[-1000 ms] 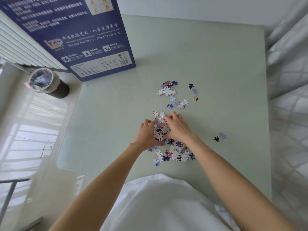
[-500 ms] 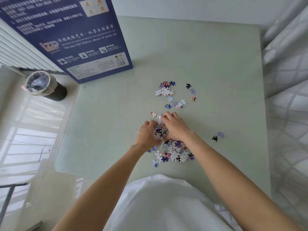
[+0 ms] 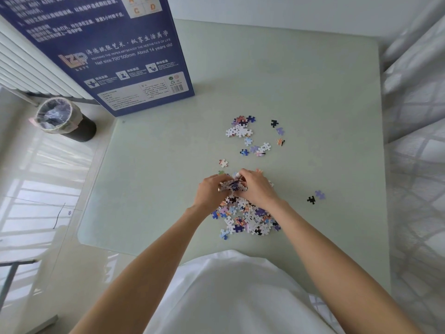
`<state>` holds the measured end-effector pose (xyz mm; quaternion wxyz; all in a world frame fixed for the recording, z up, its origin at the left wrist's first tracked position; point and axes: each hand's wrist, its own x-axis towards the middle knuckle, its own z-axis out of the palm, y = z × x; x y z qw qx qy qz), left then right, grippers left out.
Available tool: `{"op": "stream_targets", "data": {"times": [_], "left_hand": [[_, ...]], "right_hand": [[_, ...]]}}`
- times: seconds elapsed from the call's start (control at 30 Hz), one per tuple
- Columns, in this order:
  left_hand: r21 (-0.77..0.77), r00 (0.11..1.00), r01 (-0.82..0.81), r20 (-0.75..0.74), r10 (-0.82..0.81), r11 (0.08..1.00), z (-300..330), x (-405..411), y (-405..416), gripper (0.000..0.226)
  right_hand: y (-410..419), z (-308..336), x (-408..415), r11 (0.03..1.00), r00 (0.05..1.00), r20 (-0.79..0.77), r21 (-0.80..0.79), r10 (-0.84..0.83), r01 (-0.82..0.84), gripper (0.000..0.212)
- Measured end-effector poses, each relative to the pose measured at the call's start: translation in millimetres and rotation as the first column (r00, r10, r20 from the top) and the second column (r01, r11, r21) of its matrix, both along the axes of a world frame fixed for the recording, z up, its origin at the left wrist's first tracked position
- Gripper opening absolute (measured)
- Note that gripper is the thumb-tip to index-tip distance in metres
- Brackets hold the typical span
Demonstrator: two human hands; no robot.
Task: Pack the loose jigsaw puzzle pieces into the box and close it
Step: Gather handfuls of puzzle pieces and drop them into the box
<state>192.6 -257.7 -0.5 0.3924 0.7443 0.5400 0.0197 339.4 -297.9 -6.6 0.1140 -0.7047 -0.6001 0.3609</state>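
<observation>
A heap of small jigsaw pieces (image 3: 248, 219) in white, blue and pink lies near the front of the pale green table (image 3: 313, 92). My left hand (image 3: 210, 192) and my right hand (image 3: 258, 186) press together around a handful of pieces (image 3: 231, 184) at the heap's far end, slightly above the table. A smaller scatter of pieces (image 3: 243, 131) lies farther away. Two stray pieces (image 3: 316, 197) lie to the right. The tall blue puzzle box (image 3: 103, 51) stands at the table's far left corner.
A black waste bin (image 3: 63, 119) with a plastic liner stands on the floor left of the table. A white radiator (image 3: 21, 66) runs behind the box. White curtain fabric (image 3: 414, 141) hangs along the right edge. My white shirt fills the bottom.
Both hands have closed in on each other and bunched a handful of pieces between them, lifting it slightly. A few pieces at the heap's far edge are uncovered.
</observation>
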Motion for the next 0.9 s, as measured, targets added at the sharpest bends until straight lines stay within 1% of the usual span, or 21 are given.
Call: {"op": "stream_targets", "data": {"times": [0.13,0.23,0.3,0.4,0.53,0.63,0.77,0.9], "left_hand": [[-0.001,1.000,-0.013,0.001,0.013,1.000,1,-3,2,0.034],[-0.015,0.999,-0.052,0.014,0.052,0.999,3,-9,7,0.031],[-0.016,0.996,-0.086,0.028,0.087,0.996,4,-16,12,0.028],[0.006,0.994,-0.099,0.036,0.099,0.995,9,-29,20,0.025],[0.043,0.998,-0.057,0.036,0.056,0.997,17,-38,27,0.025],[0.071,0.999,0.005,0.046,-0.008,0.997,25,-43,32,0.025],[0.133,0.990,0.033,0.132,-0.051,0.991,54,-53,46,0.022],[0.261,0.952,0.003,0.293,-0.082,0.965,109,-74,78,0.022]], "right_hand": [[1,4,-3,1.000,1.000,-0.019,0.024,-0.014,0.015,0.039],[2,8,1,0.998,0.999,-0.021,0.060,-0.025,0.026,0.030],[0,12,6,0.994,0.997,-0.020,0.089,-0.069,0.071,0.025],[-2,22,11,0.986,0.991,0.014,0.103,-0.134,0.132,0.025],[-4,28,8,0.989,0.990,0.044,0.078,-0.133,0.129,0.028],[-2,37,2,0.985,0.989,0.057,0.107,-0.138,0.132,0.028],[10,70,-10,0.962,0.985,0.024,0.223,-0.169,0.159,0.027],[43,136,-23,0.904,0.978,-0.110,0.376,-0.176,0.205,0.024]]}}
